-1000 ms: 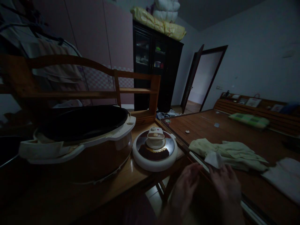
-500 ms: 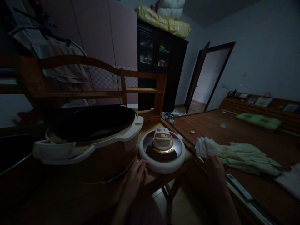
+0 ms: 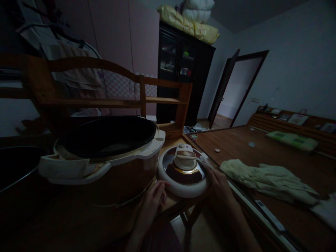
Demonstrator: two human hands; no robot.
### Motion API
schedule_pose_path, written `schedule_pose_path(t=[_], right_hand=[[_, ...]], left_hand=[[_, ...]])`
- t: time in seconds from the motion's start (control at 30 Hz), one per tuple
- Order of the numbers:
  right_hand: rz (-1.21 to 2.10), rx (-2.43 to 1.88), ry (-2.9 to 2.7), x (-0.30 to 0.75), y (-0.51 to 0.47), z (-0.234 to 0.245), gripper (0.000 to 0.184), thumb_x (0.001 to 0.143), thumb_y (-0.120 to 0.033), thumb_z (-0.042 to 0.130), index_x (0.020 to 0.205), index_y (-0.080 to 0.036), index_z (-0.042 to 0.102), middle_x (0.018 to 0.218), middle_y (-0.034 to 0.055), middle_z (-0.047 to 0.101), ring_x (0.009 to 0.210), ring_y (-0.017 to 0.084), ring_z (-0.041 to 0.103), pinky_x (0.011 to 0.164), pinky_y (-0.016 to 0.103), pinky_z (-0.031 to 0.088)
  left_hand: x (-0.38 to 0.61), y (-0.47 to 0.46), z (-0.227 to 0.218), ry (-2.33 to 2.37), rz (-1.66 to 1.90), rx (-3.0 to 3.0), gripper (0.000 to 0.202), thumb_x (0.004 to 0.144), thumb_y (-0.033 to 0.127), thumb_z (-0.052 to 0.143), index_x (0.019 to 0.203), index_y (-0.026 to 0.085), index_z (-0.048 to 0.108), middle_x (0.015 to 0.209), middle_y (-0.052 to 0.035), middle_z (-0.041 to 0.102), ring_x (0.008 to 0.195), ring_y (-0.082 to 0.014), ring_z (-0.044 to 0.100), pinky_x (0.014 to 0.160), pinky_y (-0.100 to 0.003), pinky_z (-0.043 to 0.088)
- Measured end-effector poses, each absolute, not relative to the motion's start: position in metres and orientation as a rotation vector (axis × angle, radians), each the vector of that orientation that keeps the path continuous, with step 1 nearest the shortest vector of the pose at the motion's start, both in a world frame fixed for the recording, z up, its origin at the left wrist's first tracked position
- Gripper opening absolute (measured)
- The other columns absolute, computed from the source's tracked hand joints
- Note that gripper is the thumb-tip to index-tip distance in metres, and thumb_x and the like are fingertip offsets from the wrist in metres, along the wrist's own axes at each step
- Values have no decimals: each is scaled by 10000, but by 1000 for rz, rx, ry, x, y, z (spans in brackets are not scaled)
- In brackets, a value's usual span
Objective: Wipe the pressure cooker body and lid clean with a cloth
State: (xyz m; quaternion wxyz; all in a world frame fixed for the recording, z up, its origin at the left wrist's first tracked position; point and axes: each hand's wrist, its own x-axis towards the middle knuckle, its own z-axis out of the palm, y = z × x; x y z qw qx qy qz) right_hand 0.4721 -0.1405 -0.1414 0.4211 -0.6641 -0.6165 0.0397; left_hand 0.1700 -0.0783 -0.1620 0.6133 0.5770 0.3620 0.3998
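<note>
A round cooker lid (image 3: 183,173) with a white rim and a cream knob lies on the wooden table, right of a large open cooker pot (image 3: 105,154). My left hand (image 3: 152,201) rests with curled fingers on the table edge, touching the lid's near left rim. On the lid's right rim sits my right hand (image 3: 216,180), closed on a white cloth (image 3: 204,160) that it presses against the lid. The room is dim.
A wooden shelf rack (image 3: 110,101) stands behind the pot. To the right lies a wooden bed platform (image 3: 252,147) with a pale green garment (image 3: 265,176) on it. A dark cabinet (image 3: 183,73) and an open door (image 3: 225,87) are at the back.
My right hand carried the white cloth from above the bed platform leftward and down onto the lid's right rim. My left hand moved to the table by the lid.
</note>
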Motion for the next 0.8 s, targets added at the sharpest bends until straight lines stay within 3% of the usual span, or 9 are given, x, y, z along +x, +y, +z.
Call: schedule_pose_path(t=[0.17, 0.3, 0.47, 0.8], right_hand=[[-17, -1669, -1657, 477, -147, -144, 431, 1053, -391, 386, 1443, -317, 552, 1527, 6, 505, 1454, 246, 421, 1223, 503, 321], [-86, -1691, -1703, 479, -125, -140, 425, 1051, -346, 370, 1401, -272, 599, 1484, 41, 550, 1417, 257, 472, 1200, 505, 364], [-100, -1653, -1732, 474, -103, -131, 421, 1037, -325, 393, 1400, -289, 603, 1467, 24, 567, 1412, 255, 477, 1207, 489, 363], [79, -1583, -1791, 466, -162, -136, 414, 1059, -352, 403, 1449, -332, 543, 1542, 0, 476, 1464, 242, 401, 1230, 500, 317]], left_hand=[[170, -79, -160, 852, 918, 1328, 473, 892, 607, 533, 1011, 165, 653, 604, 28, 517, 541, -120, 455, 508, -220, 300], [170, -81, -156, 848, 915, 1319, 480, 865, 619, 562, 982, 164, 661, 590, 32, 507, 534, -117, 450, 508, -218, 305], [170, -79, -158, 848, 904, 1350, 466, 900, 599, 528, 991, 160, 658, 595, 35, 502, 531, -112, 445, 507, -215, 309], [170, -80, -157, 864, 901, 1372, 456, 907, 590, 529, 991, 164, 667, 604, 30, 513, 552, -123, 463, 525, -223, 332]])
